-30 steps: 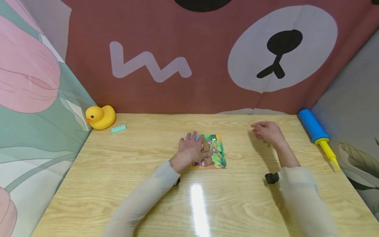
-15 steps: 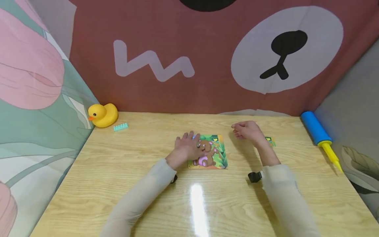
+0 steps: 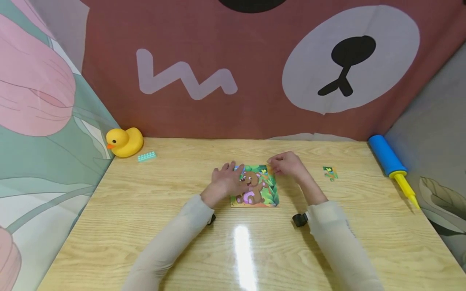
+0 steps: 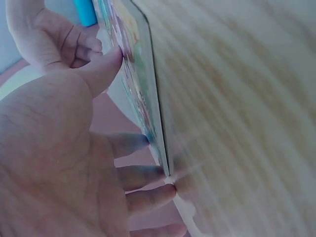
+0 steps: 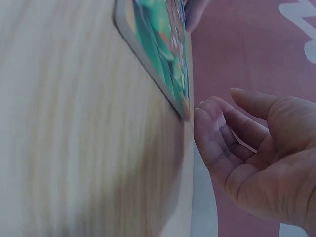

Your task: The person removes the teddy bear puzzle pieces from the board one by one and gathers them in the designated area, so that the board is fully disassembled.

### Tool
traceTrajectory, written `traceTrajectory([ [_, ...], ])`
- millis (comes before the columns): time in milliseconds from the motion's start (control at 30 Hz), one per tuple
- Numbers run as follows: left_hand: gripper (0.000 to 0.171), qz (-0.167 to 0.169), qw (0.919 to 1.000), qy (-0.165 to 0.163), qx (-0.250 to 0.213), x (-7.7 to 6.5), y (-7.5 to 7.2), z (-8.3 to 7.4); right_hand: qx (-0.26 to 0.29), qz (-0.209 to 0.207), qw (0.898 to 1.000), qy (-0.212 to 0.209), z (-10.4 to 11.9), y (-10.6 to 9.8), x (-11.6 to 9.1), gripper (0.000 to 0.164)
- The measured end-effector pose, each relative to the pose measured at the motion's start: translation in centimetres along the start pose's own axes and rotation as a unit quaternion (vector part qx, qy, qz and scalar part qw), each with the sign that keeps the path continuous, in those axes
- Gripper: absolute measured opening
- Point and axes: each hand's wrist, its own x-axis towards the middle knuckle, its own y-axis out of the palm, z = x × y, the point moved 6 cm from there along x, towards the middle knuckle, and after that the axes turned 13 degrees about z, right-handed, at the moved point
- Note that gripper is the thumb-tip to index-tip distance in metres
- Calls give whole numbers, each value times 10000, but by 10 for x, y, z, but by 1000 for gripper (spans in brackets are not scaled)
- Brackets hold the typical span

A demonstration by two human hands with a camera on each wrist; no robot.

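Observation:
A thin puzzle board (image 3: 270, 194) printed with a brown bear lies flat on the table. My left hand (image 3: 226, 181) is spread over its left side; in the left wrist view the thumb and fingertips (image 4: 133, 143) touch the board. At the board's far right corner hovers my right hand (image 3: 287, 163). The right wrist view shows its fingers (image 5: 210, 140) loosely bent, the thumb apart from them, and nothing between them. A small green jigsaw piece (image 3: 330, 173) with a yellow figure lies to the right of that hand, apart from the board.
A yellow rubber duck (image 3: 125, 142) and a turquoise studded block (image 3: 147, 157) stand at the far left of the wooden table (image 3: 182, 169). By the right edge lies a blue and yellow hand pump (image 3: 387, 155). Printed fabric walls (image 3: 255, 113) enclose the table.
My right hand has travelled left from above the jigsaw piece to the board's far right corner, uncovering the piece. My left hand has slid slightly left, showing more of the bear.

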Motion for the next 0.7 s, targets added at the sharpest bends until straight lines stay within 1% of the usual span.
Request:
traceTrajectory([
  [133,91,43,10000,-28,-20,-1,1,1,-136,91,9999,-12,4,11,2,34],
  [333,88,167,9998,-26,-132,-4,4,1,-596,151,9981,77,3,22,9,30],
  [533,86,176,9998,-20,64,-3,5,1,-1029,50,9946,84,4,27,8,29],
  [700,87,258,9993,-46,282,-1,5,2,-1299,4,9915,13,10,26,8,29],
])
